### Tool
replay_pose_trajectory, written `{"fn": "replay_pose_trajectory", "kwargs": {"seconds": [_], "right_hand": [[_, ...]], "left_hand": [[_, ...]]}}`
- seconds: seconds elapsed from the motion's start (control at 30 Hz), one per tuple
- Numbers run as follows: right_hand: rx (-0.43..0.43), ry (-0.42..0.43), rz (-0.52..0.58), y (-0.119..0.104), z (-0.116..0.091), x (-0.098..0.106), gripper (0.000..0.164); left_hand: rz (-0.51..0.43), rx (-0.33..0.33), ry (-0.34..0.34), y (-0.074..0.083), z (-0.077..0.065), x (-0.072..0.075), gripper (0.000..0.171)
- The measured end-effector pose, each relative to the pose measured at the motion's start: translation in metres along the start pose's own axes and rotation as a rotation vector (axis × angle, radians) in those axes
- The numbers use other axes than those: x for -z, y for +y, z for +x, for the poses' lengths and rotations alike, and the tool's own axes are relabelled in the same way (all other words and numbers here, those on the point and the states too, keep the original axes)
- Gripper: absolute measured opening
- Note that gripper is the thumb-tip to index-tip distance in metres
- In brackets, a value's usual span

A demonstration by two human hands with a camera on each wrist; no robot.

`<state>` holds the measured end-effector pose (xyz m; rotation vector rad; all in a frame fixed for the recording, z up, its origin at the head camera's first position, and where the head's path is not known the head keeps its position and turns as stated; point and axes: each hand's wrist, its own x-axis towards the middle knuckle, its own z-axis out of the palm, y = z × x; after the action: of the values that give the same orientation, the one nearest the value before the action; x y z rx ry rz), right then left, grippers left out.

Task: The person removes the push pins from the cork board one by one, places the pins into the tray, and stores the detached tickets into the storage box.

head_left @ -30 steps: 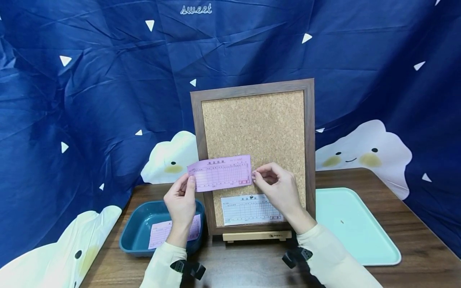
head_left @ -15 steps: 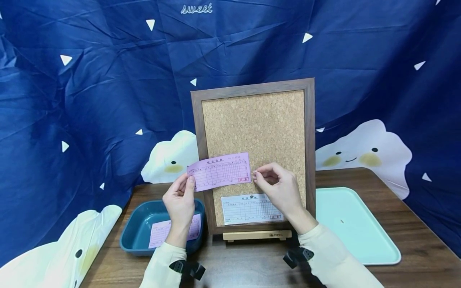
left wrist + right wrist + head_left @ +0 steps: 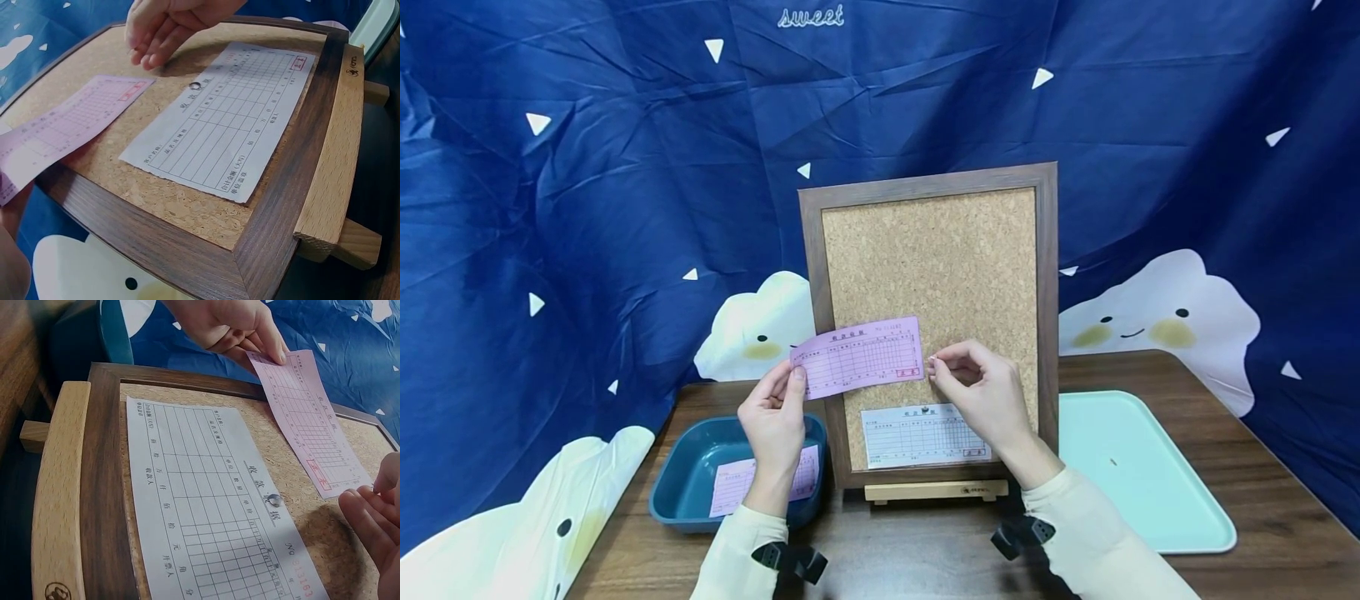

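My left hand [image 3: 777,421] pinches the left end of a pink receipt slip [image 3: 857,358] between thumb and fingers. The slip stands in front of the cork board [image 3: 928,258], slightly curved and tilted up to the right. Just off its right edge, my right hand [image 3: 981,392] pinches a tiny thumbtack, mostly hidden by the fingertips [image 3: 353,503]. Below, a white receipt slip [image 3: 917,446] lies flat on the cork. A silver thumbtack [image 3: 274,500] holds it near its printed title.
The brown-framed board leans on a wooden easel [image 3: 936,492]. At left, a dark teal bin [image 3: 688,450] contains another pink slip [image 3: 730,487]. A mint tray [image 3: 1157,492] lies at right with a tiny object [image 3: 1113,461] on it. Blue cloth hangs behind.
The pink slip's right end has risen slightly, tilting it more. Both hands keep their holds, and the right hand has hardly moved.
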<state>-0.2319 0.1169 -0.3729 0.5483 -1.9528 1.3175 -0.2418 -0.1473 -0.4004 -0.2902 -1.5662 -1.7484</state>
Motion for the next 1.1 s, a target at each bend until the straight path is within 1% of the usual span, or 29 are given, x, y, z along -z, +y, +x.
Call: {"fn": "replay_pose_trajectory", "kwargs": {"seconds": [0.23, 0.5, 0.8, 1.1], "right_hand": [[-0.006, -0.007, 0.01, -0.001, -0.0004, 0.0018, 0.012], [-0.012, -0.012, 0.008, -0.0006, -0.0006, 0.0032, 0.009], [-0.016, -0.005, 0.021, 0.0002, -0.001, 0.0046, 0.008], [0.002, 0.004, 0.015, 0.0011, -0.0018, 0.0051, 0.011]], "left_hand": [[0.022, 0.011, -0.006, 0.0003, 0.0005, 0.0013, 0.023], [0.036, 0.02, -0.018, 0.0024, 0.0006, 0.0019, 0.023], [-0.009, 0.032, -0.025, 0.0035, 0.0008, 0.0024, 0.023], [-0.018, 0.05, -0.03, 0.0056, 0.0008, 0.003, 0.023]]}}
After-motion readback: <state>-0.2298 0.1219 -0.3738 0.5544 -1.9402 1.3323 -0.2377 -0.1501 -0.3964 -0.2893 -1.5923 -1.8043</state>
